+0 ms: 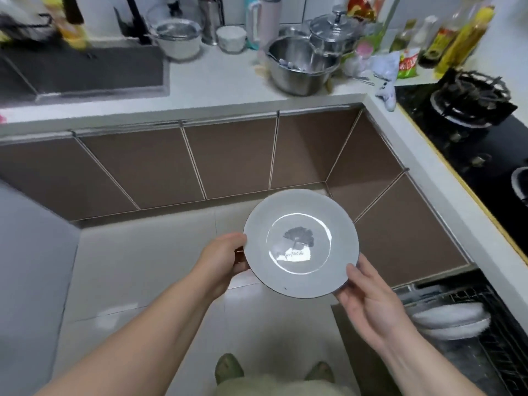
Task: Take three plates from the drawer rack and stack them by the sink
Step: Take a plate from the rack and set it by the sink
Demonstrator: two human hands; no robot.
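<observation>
A white plate [301, 218] with a grey leaf print in its middle is held flat over the floor, in front of the brown cabinets. My left hand [221, 260] grips its left rim. My right hand [368, 298] holds its lower right rim with the thumb on top. The open drawer rack [491, 347] at the lower right holds white dishes [450, 320] stacked in black wire. The dark sink [83, 71] is set in the white counter at the upper left.
On the white counter [217, 81] right of the sink stand a lidded bowl [177, 38], a small white bowl [231, 38], a steel pot [300, 64], a lidded steel pot [333, 34] and several bottles. A black gas hob [471, 110] runs along the right.
</observation>
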